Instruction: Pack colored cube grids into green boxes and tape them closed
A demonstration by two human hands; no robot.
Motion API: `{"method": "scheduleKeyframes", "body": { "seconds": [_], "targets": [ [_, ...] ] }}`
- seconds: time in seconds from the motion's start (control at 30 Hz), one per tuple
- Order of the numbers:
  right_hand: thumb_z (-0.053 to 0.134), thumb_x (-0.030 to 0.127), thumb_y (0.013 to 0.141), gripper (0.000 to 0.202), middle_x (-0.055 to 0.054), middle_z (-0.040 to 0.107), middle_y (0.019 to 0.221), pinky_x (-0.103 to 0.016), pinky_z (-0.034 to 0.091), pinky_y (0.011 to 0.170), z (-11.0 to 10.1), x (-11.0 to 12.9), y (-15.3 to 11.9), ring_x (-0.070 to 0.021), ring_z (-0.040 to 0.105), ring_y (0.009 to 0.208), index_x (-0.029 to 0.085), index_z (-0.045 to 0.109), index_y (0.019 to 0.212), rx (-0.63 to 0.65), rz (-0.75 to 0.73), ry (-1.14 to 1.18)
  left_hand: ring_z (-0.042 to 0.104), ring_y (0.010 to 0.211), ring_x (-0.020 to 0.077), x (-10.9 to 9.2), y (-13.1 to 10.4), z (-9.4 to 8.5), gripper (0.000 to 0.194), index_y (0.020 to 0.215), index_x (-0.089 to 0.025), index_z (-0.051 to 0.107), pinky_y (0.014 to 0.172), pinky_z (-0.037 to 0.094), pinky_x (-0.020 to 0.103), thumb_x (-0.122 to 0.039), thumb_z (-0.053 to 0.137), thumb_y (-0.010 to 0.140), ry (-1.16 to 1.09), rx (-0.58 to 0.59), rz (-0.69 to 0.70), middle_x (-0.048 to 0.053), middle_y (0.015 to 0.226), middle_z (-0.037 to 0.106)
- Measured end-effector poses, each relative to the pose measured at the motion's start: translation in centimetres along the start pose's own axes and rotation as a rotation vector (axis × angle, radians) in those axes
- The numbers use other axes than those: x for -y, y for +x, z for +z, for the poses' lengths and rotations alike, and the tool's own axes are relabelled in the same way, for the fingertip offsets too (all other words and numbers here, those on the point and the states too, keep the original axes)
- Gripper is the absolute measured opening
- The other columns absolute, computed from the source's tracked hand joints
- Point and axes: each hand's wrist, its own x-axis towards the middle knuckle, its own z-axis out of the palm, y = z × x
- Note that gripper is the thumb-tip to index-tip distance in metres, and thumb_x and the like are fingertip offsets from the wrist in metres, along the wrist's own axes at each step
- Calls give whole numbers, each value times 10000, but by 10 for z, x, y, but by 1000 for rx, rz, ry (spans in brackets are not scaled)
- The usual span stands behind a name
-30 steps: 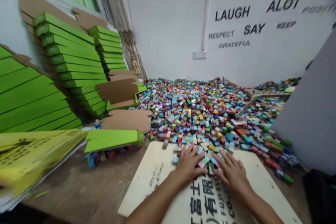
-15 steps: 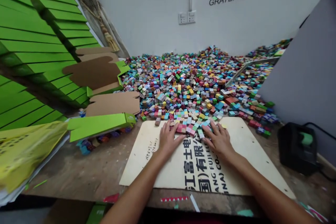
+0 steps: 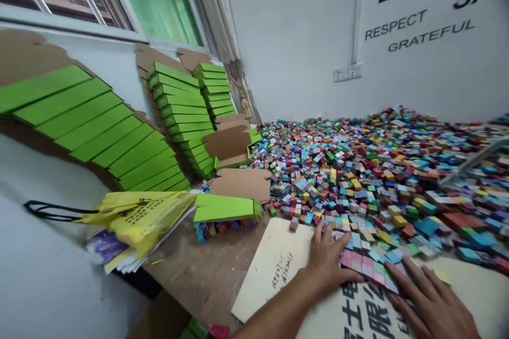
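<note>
Small colourful blocks [image 3: 338, 169] lie in a wide heap against the wall. In front of them is a pale board [image 3: 274, 259] with black printed characters and handwriting. On its far part, a short row of pink blocks [image 3: 368, 269] runs between my hands. My left hand [image 3: 328, 259] rests on the board with fingers spread, thumb and fingertips touching the row's left end. At the row's right end, my right hand [image 3: 433, 299] lies with its fingers apart and fingertips against the blocks.
Stacked green boxes [image 3: 183, 106] lean along the left wall beneath a window. A green carton [image 3: 226, 207] sits left of the board, beside a yellow bag [image 3: 147, 217] on papers. A metal bar [image 3: 473, 161] lies across the heap at the right.
The view has swung left, bringing the window and more green boxes into sight, while the black object on the right has gone out of view. More pink blocks show lined up between my hands.
</note>
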Motion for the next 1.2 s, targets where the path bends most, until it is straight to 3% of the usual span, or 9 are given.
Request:
{"method": "scheduleKeyframes", "body": {
  "seconds": [0.13,0.27,0.4,0.53,0.7,0.8,0.97,1.07,1.2],
  "targets": [
    [466,411,831,403,-99,536,1301,-548,397,922,-21,15,8,-380,426,1216,280,633,1174,7,15,-95,283,1302,340,-12,3,2,646,1249,-278,551,1054,312,503,-593,658,695,51,-34,161,87,1371,451],
    [544,349,810,454,-98,467,1373,-526,415,920,-38,30,25,-358,433,1222,312,551,1263,122,31,-154,247,1339,333,-5,5,15,445,1257,-289,538,1057,305,525,-392,588,827,197,-113,277,67,1413,411],
    [564,333,809,524,-82,395,1429,-525,391,951,-43,33,30,-346,372,1272,334,470,1325,157,79,-151,194,1370,318,8,21,13,532,1333,-345,437,1063,307,498,-418,578,825,232,-86,318,17,1462,339],
    [555,317,819,513,-75,398,1427,-519,378,960,-48,36,28,-344,364,1273,331,470,1325,136,98,-132,145,1384,333,14,30,-1,744,1384,-328,357,1053,311,500,-532,647,730,216,-34,224,42,1500,250],
    [561,352,819,505,-73,419,1411,-510,383,950,-49,36,30,-340,377,1257,327,482,1317,149,89,-166,135,1380,357,27,25,8,770,1414,-343,279,1065,276,515,-533,623,752,106,-94,164,36,1538,93],
    [536,353,837,451,-92,427,1404,-517,376,948,-53,36,26,-344,377,1252,302,526,1285,157,90,-194,193,1365,353,23,16,6,800,1411,-362,275,1084,240,506,-508,666,728,29,-6,150,29,1534,114],
    [464,408,877,441,-77,413,1414,-499,376,962,-53,27,20,-333,362,1263,297,511,1301,148,51,-173,82,1391,348,17,-2,-17,1035,1428,-360,218,1111,186,497,-559,770,575,-150,151,102,26,1543,33],
    [431,427,889,449,-82,412,1413,-492,391,949,-51,23,18,-338,361,1263,296,498,1313,169,36,-179,89,1394,333,20,-18,-30,1008,1433,-391,151,1090,238,507,-503,754,633,-271,173,42,4,1543,4],
    [432,426,887,441,-67,406,1418,-476,406,932,-53,23,18,-333,376,1250,310,501,1307,181,41,-197,172,1385,289,27,-20,-33,860,1431,-323,233,1109,225,454,-387,709,718,-322,151,57,32,1526,157]
  ]
}}
